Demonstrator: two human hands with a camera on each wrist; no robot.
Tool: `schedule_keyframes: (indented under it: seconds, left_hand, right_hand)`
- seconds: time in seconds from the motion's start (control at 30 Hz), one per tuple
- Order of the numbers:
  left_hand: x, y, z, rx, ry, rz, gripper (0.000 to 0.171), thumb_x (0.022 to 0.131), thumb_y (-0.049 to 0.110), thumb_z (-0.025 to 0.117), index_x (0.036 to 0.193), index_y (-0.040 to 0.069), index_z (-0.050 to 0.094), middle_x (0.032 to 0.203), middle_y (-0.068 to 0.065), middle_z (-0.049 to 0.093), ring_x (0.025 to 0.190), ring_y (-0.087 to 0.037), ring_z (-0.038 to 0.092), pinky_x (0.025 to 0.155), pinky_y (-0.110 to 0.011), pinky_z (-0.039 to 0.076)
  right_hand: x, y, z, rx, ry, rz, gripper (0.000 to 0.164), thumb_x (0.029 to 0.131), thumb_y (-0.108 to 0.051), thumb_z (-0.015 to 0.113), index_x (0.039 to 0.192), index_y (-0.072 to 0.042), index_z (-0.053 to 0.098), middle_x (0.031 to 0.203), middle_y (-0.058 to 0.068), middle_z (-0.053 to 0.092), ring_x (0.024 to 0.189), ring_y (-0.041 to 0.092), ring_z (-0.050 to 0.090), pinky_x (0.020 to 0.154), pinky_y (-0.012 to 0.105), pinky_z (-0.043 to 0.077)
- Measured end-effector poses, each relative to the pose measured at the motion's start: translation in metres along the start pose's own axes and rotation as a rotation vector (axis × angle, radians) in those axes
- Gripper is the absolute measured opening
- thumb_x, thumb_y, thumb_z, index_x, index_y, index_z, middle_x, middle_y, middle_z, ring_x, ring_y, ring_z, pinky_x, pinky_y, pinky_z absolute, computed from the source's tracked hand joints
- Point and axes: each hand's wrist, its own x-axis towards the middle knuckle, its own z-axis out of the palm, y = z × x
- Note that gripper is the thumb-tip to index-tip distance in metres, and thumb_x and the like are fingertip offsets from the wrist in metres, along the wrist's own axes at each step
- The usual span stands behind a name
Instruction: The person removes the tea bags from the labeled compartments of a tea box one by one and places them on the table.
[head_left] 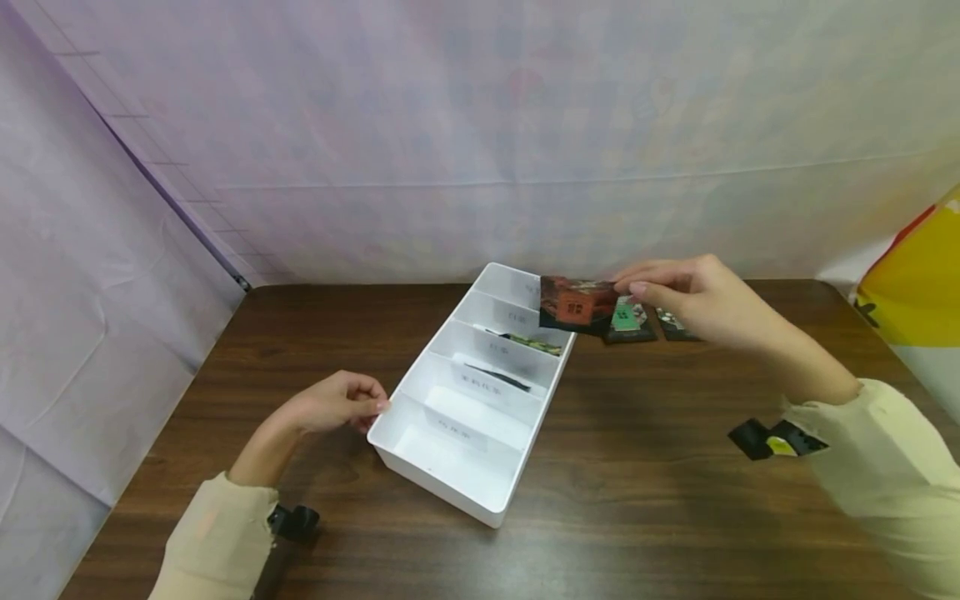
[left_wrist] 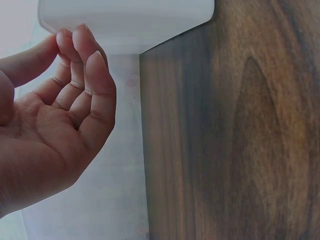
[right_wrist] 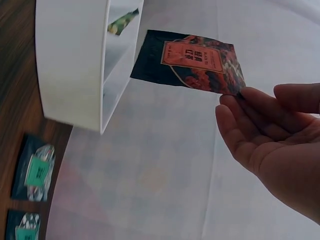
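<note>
My right hand pinches a dark tea sachet with a red label by one edge. In the head view the sachet hangs over the far right part of a white divided tray. My left hand grips the tray's near left rim between thumb and fingers, as the left wrist view of the hand also shows. Inside the tray, a green-yellow sachet lies in one compartment and a dark sachet in another. The two nearest compartments hold no sachets.
Two sachets with green labels, one above the other in the right wrist view, lie on the brown wooden table right of the tray. Pale cloth hangs behind the table. A yellow and red cloth is at far right.
</note>
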Motion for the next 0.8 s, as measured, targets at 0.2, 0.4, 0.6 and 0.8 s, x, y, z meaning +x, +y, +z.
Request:
schedule_keyframes:
  seconds: [0.2,0.4,0.6,0.8]
  left_hand:
    - [0.0,0.0,0.0,-0.002,0.0,0.002,0.014,0.089,-0.002,0.051,0.088,-0.016,0.053,0.068,-0.002,0.053,0.062,-0.014,0.053,0.058,-0.028,0.047]
    - [-0.001,0.0,-0.001,0.003,-0.003,0.0,0.014,0.09,-0.002,0.051,0.088,-0.016,0.053,0.068,-0.002,0.053,0.062,-0.014,0.053,0.058,-0.028,0.047]
    - [-0.001,0.0,0.0,-0.005,-0.006,0.0,0.015,0.09,-0.001,0.051,0.089,-0.016,0.052,0.069,-0.002,0.053,0.063,-0.014,0.053,0.059,-0.028,0.048]
    - [-0.001,0.001,0.0,-0.007,-0.007,0.001,0.014,0.09,-0.001,0.051,0.089,-0.015,0.053,0.069,-0.003,0.053,0.063,-0.014,0.053,0.058,-0.028,0.047]
  right_hand:
    - [-0.006,0.017,-0.012,-0.017,-0.01,0.108,0.031,0.095,-0.027,0.048,0.114,-0.008,0.064,0.118,0.009,0.059,0.104,0.01,0.055,0.075,0.014,0.043]
    - [-0.01,0.041,-0.019,-0.037,-0.036,0.17,0.032,0.096,-0.028,0.047,0.112,-0.006,0.065,0.113,0.012,0.061,0.087,-0.002,0.057,0.068,0.021,0.045]
    - [-0.012,0.066,-0.021,-0.01,-0.131,0.231,0.036,0.098,-0.028,0.042,0.115,-0.003,0.062,0.118,0.017,0.058,0.086,-0.001,0.056,0.062,0.029,0.045]
    - [-0.015,0.087,-0.015,0.009,-0.187,0.275,0.034,0.098,-0.02,0.042,0.114,0.004,0.06,0.113,0.019,0.059,0.087,0.014,0.062,0.073,0.036,0.049]
